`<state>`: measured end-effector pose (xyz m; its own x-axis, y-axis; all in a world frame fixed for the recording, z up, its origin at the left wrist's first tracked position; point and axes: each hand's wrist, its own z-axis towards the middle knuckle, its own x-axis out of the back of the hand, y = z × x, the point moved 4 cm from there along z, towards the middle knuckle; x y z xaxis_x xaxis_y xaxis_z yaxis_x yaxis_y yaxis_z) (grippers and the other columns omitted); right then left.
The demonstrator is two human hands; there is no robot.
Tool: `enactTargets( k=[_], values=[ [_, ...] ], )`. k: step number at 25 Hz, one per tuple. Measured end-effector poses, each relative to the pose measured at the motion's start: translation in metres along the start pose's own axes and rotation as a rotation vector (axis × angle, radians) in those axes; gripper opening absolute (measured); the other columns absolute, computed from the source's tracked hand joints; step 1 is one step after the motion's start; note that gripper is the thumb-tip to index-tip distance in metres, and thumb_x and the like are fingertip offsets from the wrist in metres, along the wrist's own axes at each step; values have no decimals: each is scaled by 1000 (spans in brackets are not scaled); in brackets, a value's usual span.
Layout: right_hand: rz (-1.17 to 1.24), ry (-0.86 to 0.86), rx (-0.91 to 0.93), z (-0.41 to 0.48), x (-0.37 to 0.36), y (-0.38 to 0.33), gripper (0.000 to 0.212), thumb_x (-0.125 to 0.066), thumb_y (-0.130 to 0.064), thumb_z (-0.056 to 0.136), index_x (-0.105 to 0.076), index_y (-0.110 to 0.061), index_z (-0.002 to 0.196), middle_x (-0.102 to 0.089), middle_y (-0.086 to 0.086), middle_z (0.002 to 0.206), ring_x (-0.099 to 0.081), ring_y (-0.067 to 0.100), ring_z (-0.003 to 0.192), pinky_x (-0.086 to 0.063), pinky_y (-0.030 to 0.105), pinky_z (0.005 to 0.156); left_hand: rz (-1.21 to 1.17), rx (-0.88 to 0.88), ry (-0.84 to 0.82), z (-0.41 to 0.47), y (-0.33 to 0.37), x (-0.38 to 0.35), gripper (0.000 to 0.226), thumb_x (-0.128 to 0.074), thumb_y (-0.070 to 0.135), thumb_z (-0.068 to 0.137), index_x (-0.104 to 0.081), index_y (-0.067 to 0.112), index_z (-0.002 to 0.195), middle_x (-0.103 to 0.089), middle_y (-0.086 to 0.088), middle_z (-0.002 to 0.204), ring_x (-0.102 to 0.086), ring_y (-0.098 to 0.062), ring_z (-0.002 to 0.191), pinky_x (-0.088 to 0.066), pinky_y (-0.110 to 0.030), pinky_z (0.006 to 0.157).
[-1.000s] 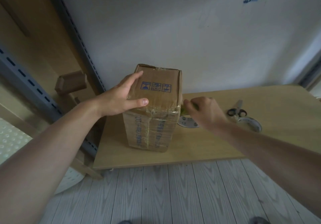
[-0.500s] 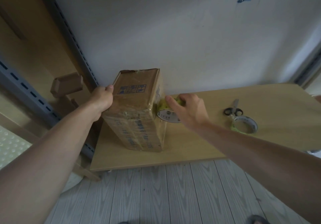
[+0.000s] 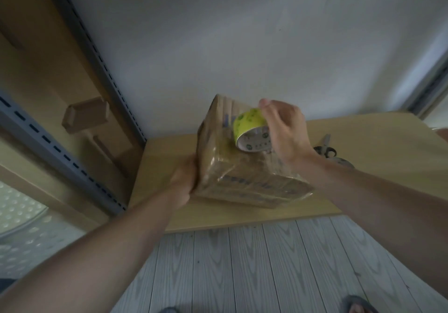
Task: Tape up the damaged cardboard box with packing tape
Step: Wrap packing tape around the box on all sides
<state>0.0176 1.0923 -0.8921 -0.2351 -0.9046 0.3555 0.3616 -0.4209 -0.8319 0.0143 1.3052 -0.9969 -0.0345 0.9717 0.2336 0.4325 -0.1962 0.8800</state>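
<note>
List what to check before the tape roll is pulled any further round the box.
1. Box steadied: ok. The left hand grips the left edge of the cardboard box.
2. Roll held: ok. The right hand grips the yellow-green tape roll.
3. Roll against the box: ok. It sits on the box's upward face.
4. Box flat on the wooden table: cannot tell. It looks tipped, and its underside is hidden.
5. Tape laid smooth: cannot tell. The film is glossy and blurred.
6. Scissors at hand for the cut: ok. They lie on the table to the right of the box.
</note>
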Motion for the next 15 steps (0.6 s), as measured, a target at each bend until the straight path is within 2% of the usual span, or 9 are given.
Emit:
enactTargets(
  k=[2, 4, 5, 7, 8, 9, 10, 12, 15],
  values=[
    [-125, -103, 40, -14, -21, 11, 46, -56, -38, 99, -44, -23, 57, -40, -11, 50, -39, 2, 44, -25, 15, 44, 131, -11, -22, -2, -13, -12, 22, -44, 32, 105, -63, 22, 102, -71, -6, 86, -66, -22, 73, -61, -35, 73],
    [-229, -152, 45, -21, -42, 23, 45, -58, -39, 97, -46, -21, 57, -45, -8, 52, -43, 2, 46, -29, 18, 46, 90, -113, -104, 3, -1, -13, 20, -53, 36, 87, -63, 29, 103, -68, -1, 90, -61, -21, 79, -55, -35, 77],
    [-248, -160, 27, -21, -47, 27, 46, -56, -40, 97, -45, -19, 57, -45, -6, 52, -43, 4, 48, -31, 22, 47, 83, -171, -150, 6, 8, -10, 33, -53, 31, 76, -63, 30, 108, -68, 3, 98, -59, -18, 86, -49, -32, 79],
    [-253, -169, -1, -15, -50, 30, 48, -53, -42, 96, -41, -19, 56, -44, -4, 52, -43, 11, 49, -33, 29, 49, 129, -306, -342, 7, 21, -6, 69, -54, 21, 71, -49, 35, 138, -57, 7, 138, -53, -14, 119, -44, -34, 95],
    [-260, -159, 8, -14, -50, 30, 47, -53, -43, 95, -40, -20, 56, -44, -4, 52, -42, 11, 49, -34, 31, 50, 267, -386, -399, 7, 25, -6, 86, -61, 25, 73, -32, 35, 153, -36, 6, 160, -38, -12, 142, -36, -37, 112],
    [-261, -152, 25, -14, -48, 30, 46, -54, -44, 93, -40, -21, 56, -44, -5, 53, -42, 10, 49, -34, 31, 50, 459, -480, -435, 2, 26, -10, 100, -69, 39, 74, -14, 39, 158, -12, 7, 169, -16, -12, 154, -23, -41, 122],
    [-257, -160, 37, -15, -47, 31, 45, -53, -45, 92, -40, -22, 57, -45, -5, 54, -43, 8, 49, -34, 30, 49, 613, -578, -400, 2, 20, -17, 110, -72, 58, 72, -3, 45, 157, 1, 8, 170, -3, -15, 157, -16, -48, 125],
    [-257, -230, 22, -16, -44, 32, 43, -53, -50, 92, -45, -22, 59, -50, -6, 57, -48, 5, 53, -34, 26, 50, 689, -670, -202, -4, 12, -33, 111, -67, 79, 71, -5, 43, 156, -4, 6, 170, -3, -18, 157, -20, -57, 123],
    [-259, -446, -47, -8, -39, 29, 47, -50, -59, 94, -53, -24, 63, -57, -9, 64, -57, 6, 61, -41, 24, 55, 557, -746, -28, 2, 4, -42, 97, -67, 74, 79, -19, 36, 153, -30, 1, 162, -27, -24, 152, -38, -55, 115]
  ],
)
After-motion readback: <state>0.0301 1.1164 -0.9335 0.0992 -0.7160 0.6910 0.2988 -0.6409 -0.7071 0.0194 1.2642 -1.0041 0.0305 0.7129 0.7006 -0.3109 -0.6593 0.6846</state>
